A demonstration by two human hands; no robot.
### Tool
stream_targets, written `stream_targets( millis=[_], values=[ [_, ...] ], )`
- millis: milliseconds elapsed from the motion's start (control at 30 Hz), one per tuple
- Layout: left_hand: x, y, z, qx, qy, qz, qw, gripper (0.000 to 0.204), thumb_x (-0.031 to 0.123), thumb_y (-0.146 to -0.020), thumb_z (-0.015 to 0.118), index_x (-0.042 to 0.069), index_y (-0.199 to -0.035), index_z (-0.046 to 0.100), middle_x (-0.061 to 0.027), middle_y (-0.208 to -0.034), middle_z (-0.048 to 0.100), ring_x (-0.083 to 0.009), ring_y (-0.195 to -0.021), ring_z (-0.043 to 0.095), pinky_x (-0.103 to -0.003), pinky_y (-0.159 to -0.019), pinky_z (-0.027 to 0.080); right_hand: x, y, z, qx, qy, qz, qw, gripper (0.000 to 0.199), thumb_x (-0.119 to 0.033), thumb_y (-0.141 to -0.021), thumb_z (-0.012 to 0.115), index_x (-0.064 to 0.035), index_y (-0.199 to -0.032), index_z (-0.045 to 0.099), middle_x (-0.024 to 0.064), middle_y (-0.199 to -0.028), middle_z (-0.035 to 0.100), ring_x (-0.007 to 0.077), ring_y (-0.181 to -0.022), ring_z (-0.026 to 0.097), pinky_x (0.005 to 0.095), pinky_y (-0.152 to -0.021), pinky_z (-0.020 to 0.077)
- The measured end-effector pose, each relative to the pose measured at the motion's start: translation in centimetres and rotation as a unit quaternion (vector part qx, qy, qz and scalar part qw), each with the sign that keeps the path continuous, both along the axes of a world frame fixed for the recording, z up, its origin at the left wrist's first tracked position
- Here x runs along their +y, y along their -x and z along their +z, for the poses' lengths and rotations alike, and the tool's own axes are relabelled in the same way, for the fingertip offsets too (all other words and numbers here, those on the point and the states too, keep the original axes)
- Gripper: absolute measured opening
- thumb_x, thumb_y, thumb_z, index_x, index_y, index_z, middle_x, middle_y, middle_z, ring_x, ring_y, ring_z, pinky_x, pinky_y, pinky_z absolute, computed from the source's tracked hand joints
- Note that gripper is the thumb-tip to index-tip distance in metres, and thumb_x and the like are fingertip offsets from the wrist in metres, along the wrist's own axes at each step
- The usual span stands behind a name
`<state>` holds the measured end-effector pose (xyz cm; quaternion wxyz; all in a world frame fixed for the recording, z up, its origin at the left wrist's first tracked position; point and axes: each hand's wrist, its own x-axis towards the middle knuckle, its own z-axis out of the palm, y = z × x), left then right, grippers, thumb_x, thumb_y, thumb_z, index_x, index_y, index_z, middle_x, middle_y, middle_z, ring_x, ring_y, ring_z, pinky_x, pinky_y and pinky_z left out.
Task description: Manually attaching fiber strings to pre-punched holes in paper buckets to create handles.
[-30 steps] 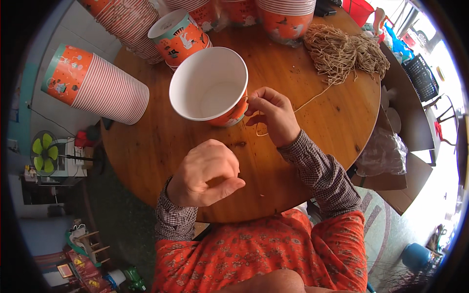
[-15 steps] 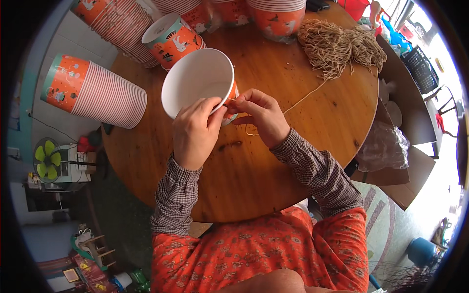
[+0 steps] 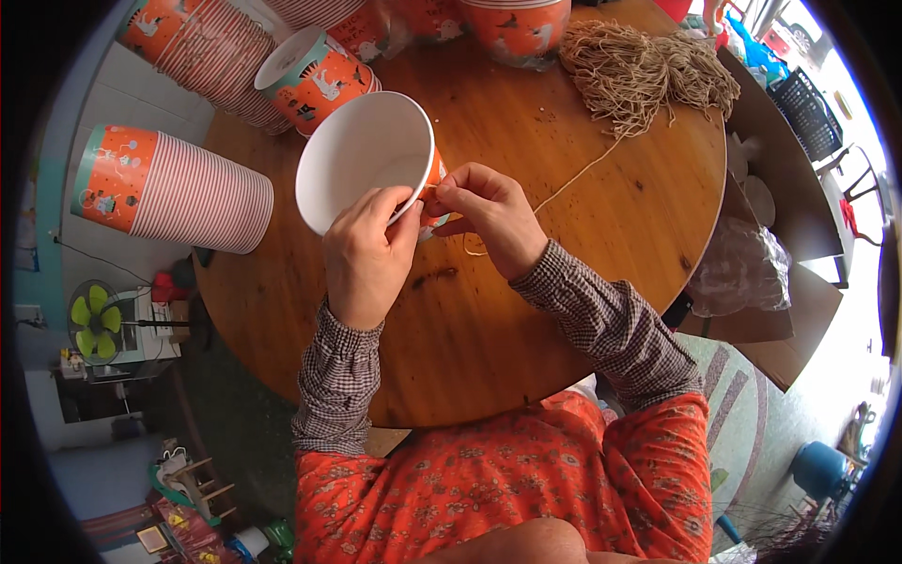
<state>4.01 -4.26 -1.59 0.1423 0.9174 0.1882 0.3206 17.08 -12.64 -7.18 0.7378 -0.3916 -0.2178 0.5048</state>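
Note:
A large orange paper bucket (image 3: 362, 155) with a white inside is tilted, its open mouth toward me. My left hand (image 3: 368, 254) grips its near rim, thumb outside and fingers over the edge. At the bucket's right side my right hand (image 3: 489, 211) pinches the end of a tan string (image 3: 587, 174) against the wall, just below the rim. The string trails from there across the table to a bundle of tan strings (image 3: 648, 80) at the far right. Where the string meets the bucket is mostly hidden by my fingers.
Nested orange buckets (image 3: 174, 188) lie at the table's left edge. More stacks (image 3: 211, 61) and one decorated bucket (image 3: 315, 80) stand at the back. Beside the round wooden table (image 3: 489, 357), on the right, is a cardboard box (image 3: 799, 310) with clear plastic.
The whole view has shifted slightly, so the table things sit a little further left. Both hands keep their hold on the bucket and string.

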Motion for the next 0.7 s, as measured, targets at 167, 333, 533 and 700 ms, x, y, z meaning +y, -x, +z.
stream_targets(
  millis=[167, 333, 533, 700],
  values=[
    [0.0, -0.1, 1.0, 0.019, 0.102, 0.000, 0.995, 0.017, 0.008, -0.089, 0.060, 0.002, -0.105, 0.062, -0.0147, -0.087, 0.067, -0.0319, -0.079, 0.065, -0.038, -0.070, 0.051, 0.1, 0.2, 0.0, -0.022, 0.007, -0.006, 1.000, 0.010, -0.011, -0.091, 0.061, -0.0014, -0.091, 0.058, 0.0056, -0.087, 0.065, 0.0121, -0.078, 0.066, 0.0266, -0.066, 0.0566],
    [3.2, -0.7, 2.0, 0.101, 0.157, -0.056, 0.981, 0.020, 0.005, -0.094, 0.052, -0.003, -0.109, 0.063, -0.0129, -0.091, 0.068, -0.0150, -0.084, 0.064, -0.027, -0.076, 0.050, 0.2, 0.3, -0.3, -0.050, -0.002, -0.012, 0.999, 0.011, -0.012, -0.091, 0.062, -0.0016, -0.092, 0.059, 0.0038, -0.083, 0.065, 0.0101, -0.073, 0.064, 0.0242, -0.061, 0.0550],
    [5.0, -1.9, 2.1, 0.203, 0.187, -0.124, 0.953, 0.013, 0.005, -0.092, 0.055, -0.005, -0.097, 0.062, -0.0073, -0.081, 0.067, -0.0085, -0.074, 0.061, -0.024, -0.068, 0.049, -0.1, 0.0, 0.5, -0.078, 0.028, -0.009, 0.997, 0.013, -0.014, -0.091, 0.063, -0.0011, -0.094, 0.059, 0.0024, -0.079, 0.065, 0.0068, -0.067, 0.061, 0.0215, -0.056, 0.0505],
    [4.3, -1.5, 2.4, 0.117, 0.198, -0.031, 0.973, 0.010, 0.006, -0.094, 0.052, -0.003, -0.095, 0.056, -0.0069, -0.078, 0.066, -0.0108, -0.067, 0.063, -0.024, -0.062, 0.050, -0.2, -0.3, 0.9, -0.126, 0.013, -0.067, 0.990, 0.016, -0.013, -0.093, 0.062, -0.0005, -0.100, 0.055, 0.0019, -0.075, 0.062, 0.0053, -0.062, 0.052, 0.0213, -0.055, 0.0436]
  ],
)
